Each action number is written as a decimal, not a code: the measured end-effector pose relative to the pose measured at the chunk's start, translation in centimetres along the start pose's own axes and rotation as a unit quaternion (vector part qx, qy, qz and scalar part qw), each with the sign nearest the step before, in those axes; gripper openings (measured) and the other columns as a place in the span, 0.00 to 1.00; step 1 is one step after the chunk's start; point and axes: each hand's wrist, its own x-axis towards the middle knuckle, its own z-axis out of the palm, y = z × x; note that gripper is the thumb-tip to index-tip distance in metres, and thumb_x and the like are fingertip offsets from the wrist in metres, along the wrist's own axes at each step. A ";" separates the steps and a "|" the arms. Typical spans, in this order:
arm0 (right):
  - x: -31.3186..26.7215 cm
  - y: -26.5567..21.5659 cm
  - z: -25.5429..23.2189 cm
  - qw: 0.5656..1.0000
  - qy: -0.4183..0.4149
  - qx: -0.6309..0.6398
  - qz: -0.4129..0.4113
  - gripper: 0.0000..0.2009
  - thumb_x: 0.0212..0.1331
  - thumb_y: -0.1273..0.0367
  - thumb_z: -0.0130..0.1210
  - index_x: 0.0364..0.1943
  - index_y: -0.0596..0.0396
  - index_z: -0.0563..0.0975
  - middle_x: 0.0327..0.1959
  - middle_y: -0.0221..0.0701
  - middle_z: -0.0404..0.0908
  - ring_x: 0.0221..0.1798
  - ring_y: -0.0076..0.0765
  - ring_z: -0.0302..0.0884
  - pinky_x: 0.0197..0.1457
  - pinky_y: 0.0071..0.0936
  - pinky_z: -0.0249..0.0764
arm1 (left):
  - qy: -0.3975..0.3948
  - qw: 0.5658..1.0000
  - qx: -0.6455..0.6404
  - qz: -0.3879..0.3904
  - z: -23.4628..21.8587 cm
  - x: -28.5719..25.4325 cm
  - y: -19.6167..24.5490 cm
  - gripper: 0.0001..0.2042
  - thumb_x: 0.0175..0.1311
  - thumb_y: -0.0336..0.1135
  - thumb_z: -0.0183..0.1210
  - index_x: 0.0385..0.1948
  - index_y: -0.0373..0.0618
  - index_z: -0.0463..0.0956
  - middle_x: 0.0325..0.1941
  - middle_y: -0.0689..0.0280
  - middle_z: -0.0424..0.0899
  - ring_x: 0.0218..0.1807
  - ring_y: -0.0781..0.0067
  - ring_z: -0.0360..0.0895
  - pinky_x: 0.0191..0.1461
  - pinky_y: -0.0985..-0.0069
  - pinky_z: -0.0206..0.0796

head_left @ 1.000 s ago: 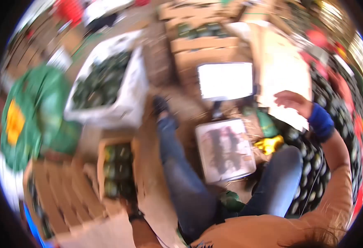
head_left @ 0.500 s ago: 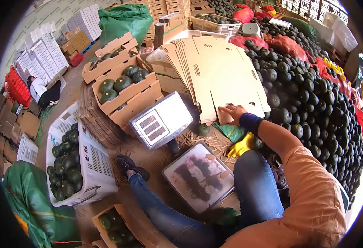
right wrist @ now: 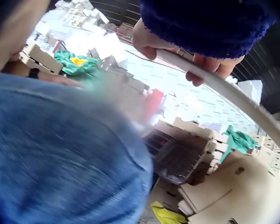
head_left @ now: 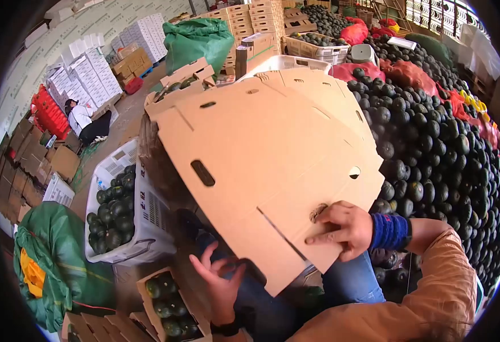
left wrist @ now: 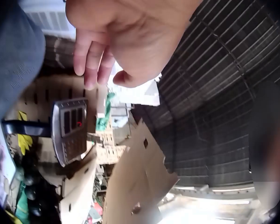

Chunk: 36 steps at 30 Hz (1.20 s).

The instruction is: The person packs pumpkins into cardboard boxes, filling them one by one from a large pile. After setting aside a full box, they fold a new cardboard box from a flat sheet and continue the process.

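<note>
A flat, unfolded cardboard sheet (head_left: 272,148) with cut slots hangs tilted over the person's legs in the head view. The right hand (head_left: 341,228) grips its near right part, by an oval hole. In the right wrist view, the fingers of that hand (right wrist: 191,60) wrap the sheet's edge (right wrist: 233,95). Near the sheet's lower left edge is the left hand (head_left: 218,279), fingers spread, apart from the cardboard. The left wrist view shows the left hand (left wrist: 126,37) holding nothing, with the cardboard (left wrist: 135,177) below it.
A scale display (left wrist: 72,126) shows in the left wrist view. Dark green squashes fill a white crate (head_left: 153,216) and a small carton (head_left: 144,290) at left; a large squash pile (head_left: 432,159) covers the right side. A person in white (head_left: 82,117) is at the far left.
The right hand has brought a cardboard sheet from the stack toward the body, now covering the scale in the head view. The left hand has come into sight beside it.
</note>
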 end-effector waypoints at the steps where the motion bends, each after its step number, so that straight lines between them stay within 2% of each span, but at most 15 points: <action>1: 0.1 -1.6 -0.4 0.999 -0.044 0.027 -0.009 0.30 0.32 0.58 0.60 0.51 0.37 0.79 0.48 0.40 0.72 0.45 0.45 0.73 0.52 0.39 0.69 | -0.010 0.984 0.163 0.067 0.1 0.7 1.8 0.32 0.56 0.25 0.59 0.63 0.38 0.53 0.57 0.52 0.69 0.42 0.66 0.78 0.45 0.74 0.71; 3: -0.1 -4.0 -1.2 0.995 -0.080 0.061 -0.021 0.30 0.35 0.56 0.61 0.52 0.37 0.78 0.53 0.41 0.70 0.48 0.46 0.71 0.55 0.41 0.66 | -0.020 0.962 0.254 0.093 -1.1 0.3 2.2 0.27 0.57 0.27 0.58 0.59 0.36 0.59 0.52 0.53 0.73 0.40 0.67 0.79 0.41 0.77 0.72; 5: 0.2 -4.6 -3.7 0.996 -0.066 0.057 -0.026 0.29 0.38 0.53 0.63 0.52 0.37 0.77 0.57 0.42 0.68 0.52 0.47 0.70 0.58 0.43 0.64 | -0.009 0.994 0.106 0.024 -2.0 -0.2 -1.7 0.22 0.59 0.29 0.58 0.55 0.36 0.63 0.47 0.55 0.77 0.41 0.67 0.78 0.41 0.77 0.72; 6: 0.1 -4.9 -6.0 0.998 -0.046 0.023 -0.036 0.30 0.43 0.44 0.62 0.52 0.40 0.77 0.60 0.45 0.65 0.58 0.51 0.67 0.60 0.47 0.61 | 0.129 0.982 -0.126 -0.057 -0.1 0.0 1.3 0.18 0.66 0.39 0.52 0.51 0.36 0.66 0.41 0.59 0.79 0.41 0.67 0.78 0.42 0.71 0.71; 8: -3.4 -3.2 -8.6 0.983 0.178 0.044 0.022 0.33 0.50 0.41 0.55 0.51 0.53 0.76 0.59 0.48 0.64 0.60 0.52 0.65 0.62 0.48 0.59 | 0.296 0.925 -0.207 -0.121 -0.8 0.8 3.9 0.23 0.70 0.48 0.45 0.53 0.36 0.65 0.45 0.59 0.78 0.45 0.67 0.76 0.47 0.69 0.70; 10: -6.5 0.0 -8.7 0.867 0.461 0.010 0.186 0.22 0.67 0.56 0.39 0.52 0.61 0.72 0.54 0.40 0.71 0.55 0.38 0.71 0.60 0.34 0.62 | 0.234 0.871 -0.424 -0.083 -4.7 -0.1 0.4 0.32 0.67 0.60 0.41 0.60 0.41 0.61 0.54 0.57 0.76 0.51 0.61 0.74 0.53 0.66 0.67; 12: -12.0 6.5 -8.0 0.757 0.538 0.068 0.365 0.16 0.64 0.70 0.46 0.54 0.59 0.70 0.43 0.31 0.76 0.47 0.23 0.72 0.53 0.23 0.67 | 0.217 0.822 -0.519 -0.091 -6.8 -1.3 1.5 0.32 0.67 0.61 0.37 0.64 0.44 0.58 0.58 0.55 0.72 0.56 0.59 0.71 0.57 0.63 0.64; 14: -16.0 10.4 -4.8 0.823 0.349 0.038 0.447 0.25 0.59 0.77 0.50 0.62 0.53 0.63 0.42 0.31 0.76 0.45 0.22 0.73 0.51 0.22 0.70 | 0.291 0.846 -0.431 -0.120 -8.7 -2.9 1.2 0.33 0.68 0.61 0.37 0.64 0.44 0.56 0.60 0.55 0.71 0.57 0.59 0.71 0.57 0.62 0.64; 17: -11.8 5.7 -2.5 0.836 0.231 0.359 0.346 0.43 0.55 0.80 0.52 0.71 0.40 0.42 0.50 0.38 0.71 0.45 0.28 0.74 0.53 0.26 0.72 | 0.246 0.866 -0.423 -0.105 -10.9 -5.6 -1.0 0.28 0.71 0.55 0.36 0.65 0.47 0.55 0.61 0.61 0.69 0.59 0.61 0.68 0.59 0.63 0.64; 21: -12.6 5.7 -1.0 0.840 0.193 0.432 0.266 0.41 0.56 0.76 0.57 0.71 0.48 0.45 0.62 0.41 0.64 0.55 0.37 0.72 0.58 0.30 0.69 | 0.225 0.834 -0.496 -0.089 -12.8 -9.4 -2.8 0.27 0.70 0.54 0.38 0.63 0.45 0.58 0.60 0.61 0.70 0.60 0.62 0.68 0.61 0.63 0.62; 26: -13.0 7.4 0.6 0.796 0.180 0.466 0.341 0.28 0.59 0.69 0.53 0.61 0.52 0.54 0.54 0.37 0.68 0.48 0.32 0.74 0.49 0.27 0.71 | 0.230 0.866 -0.402 -0.187 -11.3 -11.9 -2.1 0.24 0.71 0.53 0.37 0.57 0.43 0.64 0.55 0.62 0.73 0.53 0.66 0.73 0.55 0.68 0.66; 29: -14.0 8.0 0.7 0.775 0.174 0.455 0.402 0.21 0.61 0.64 0.51 0.56 0.54 0.60 0.49 0.35 0.71 0.43 0.29 0.75 0.44 0.26 0.71 | 0.265 0.821 -0.451 -0.228 -8.3 -10.7 2.4 0.22 0.70 0.52 0.41 0.55 0.43 0.65 0.46 0.66 0.76 0.43 0.73 0.76 0.46 0.75 0.69; 31: -15.0 8.2 0.1 0.763 0.170 0.437 0.445 0.18 0.63 0.62 0.50 0.52 0.56 0.64 0.45 0.34 0.73 0.40 0.28 0.75 0.40 0.25 0.72 | 0.256 0.857 -0.410 -0.179 -7.5 -11.3 2.8 0.19 0.69 0.46 0.47 0.54 0.44 0.65 0.47 0.65 0.76 0.42 0.75 0.75 0.44 0.77 0.70; 32: -15.8 8.3 -0.1 0.753 0.169 0.427 0.471 0.18 0.63 0.60 0.49 0.50 0.56 0.66 0.43 0.33 0.74 0.39 0.27 0.76 0.38 0.24 0.72 | 0.255 0.877 -0.364 -0.181 -7.7 -12.0 2.3 0.19 0.67 0.40 0.51 0.56 0.44 0.64 0.51 0.63 0.75 0.52 0.69 0.73 0.53 0.71 0.66; 36: -18.1 6.4 -3.1 0.798 0.131 0.272 0.521 0.19 0.66 0.55 0.47 0.43 0.60 0.73 0.37 0.31 0.78 0.33 0.23 0.77 0.31 0.22 0.73 | 0.121 0.964 -0.045 -0.232 -9.3 -12.7 4.3 0.15 0.63 0.37 0.56 0.48 0.41 0.70 0.40 0.72 0.76 0.35 0.85 0.71 0.35 0.83 0.64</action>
